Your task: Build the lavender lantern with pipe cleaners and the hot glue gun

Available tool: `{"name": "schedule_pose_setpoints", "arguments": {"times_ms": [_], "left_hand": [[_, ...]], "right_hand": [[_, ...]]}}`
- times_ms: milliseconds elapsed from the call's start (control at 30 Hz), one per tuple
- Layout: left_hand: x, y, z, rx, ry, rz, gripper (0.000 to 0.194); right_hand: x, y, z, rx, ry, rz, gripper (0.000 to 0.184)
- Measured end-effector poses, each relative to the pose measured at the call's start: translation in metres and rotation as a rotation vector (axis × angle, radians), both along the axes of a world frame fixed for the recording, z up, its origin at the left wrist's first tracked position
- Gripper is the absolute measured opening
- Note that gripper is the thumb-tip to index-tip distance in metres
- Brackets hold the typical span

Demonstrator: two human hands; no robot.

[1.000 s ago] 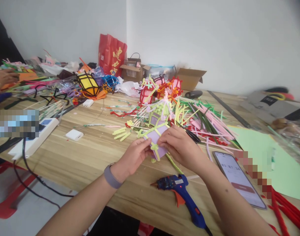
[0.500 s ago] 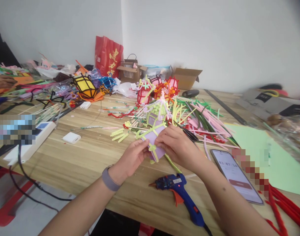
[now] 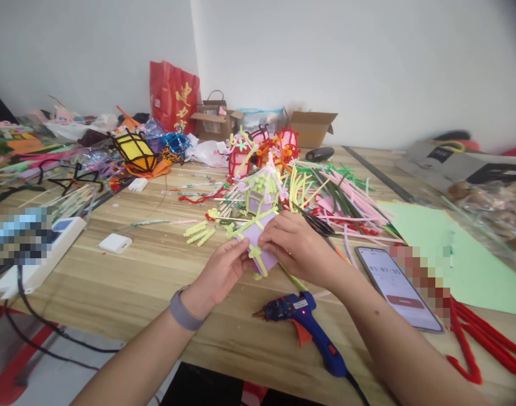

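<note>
Between my two hands is a small lantern [image 3: 250,230] with light purple sides and yellow-green pipe-cleaner edges. It is held tilted above the table. My left hand [image 3: 217,268] grips its near left side, thumb on top. With bent fingers, my right hand [image 3: 294,242] pinches at its right side, hiding that part; whether a small piece is between those fingertips I cannot tell. Just behind stands another purple lantern [image 3: 254,202] with a yellow-green top and pale pink curls. A blue glue gun [image 3: 321,332] lies below my right hand, its red light on.
Bundles of pipe cleaners [image 3: 346,194] and more lanterns [image 3: 135,151] are spread across the back. To the right lie a phone [image 3: 397,290] and a green sheet [image 3: 473,265]. A white charger [image 3: 115,243] and a power strip [image 3: 65,248] with black cables sit left.
The whole scene has shifted slightly left and up in the view. Both hands keep their hold on the purple lantern, with only slight finger movement.
</note>
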State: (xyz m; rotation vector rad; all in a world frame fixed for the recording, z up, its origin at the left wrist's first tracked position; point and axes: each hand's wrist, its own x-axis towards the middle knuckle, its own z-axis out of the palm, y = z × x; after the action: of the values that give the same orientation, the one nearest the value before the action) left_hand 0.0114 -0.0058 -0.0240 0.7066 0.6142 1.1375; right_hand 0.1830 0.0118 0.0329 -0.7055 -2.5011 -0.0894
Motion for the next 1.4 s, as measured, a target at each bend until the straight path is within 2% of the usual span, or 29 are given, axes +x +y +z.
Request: {"name": "schedule_pose_setpoints", "arguments": {"times_ms": [400,800,1400], "left_hand": [[0.000,0.000,-0.003,-0.022,-0.022,-0.013,0.012],[-0.001,-0.004,0.000,-0.075,-0.116,-0.054,0.024],[-0.001,-0.004,-0.001,-0.040,-0.098,-0.065,0.021]], "right_hand": [[0.000,-0.002,0.003,-0.022,-0.014,0.013,0.018],[0.001,-0.006,0.011,-0.048,-0.035,0.020,0.021],[0.001,-0.007,0.011,-0.013,-0.043,0.014,0.020]]}}
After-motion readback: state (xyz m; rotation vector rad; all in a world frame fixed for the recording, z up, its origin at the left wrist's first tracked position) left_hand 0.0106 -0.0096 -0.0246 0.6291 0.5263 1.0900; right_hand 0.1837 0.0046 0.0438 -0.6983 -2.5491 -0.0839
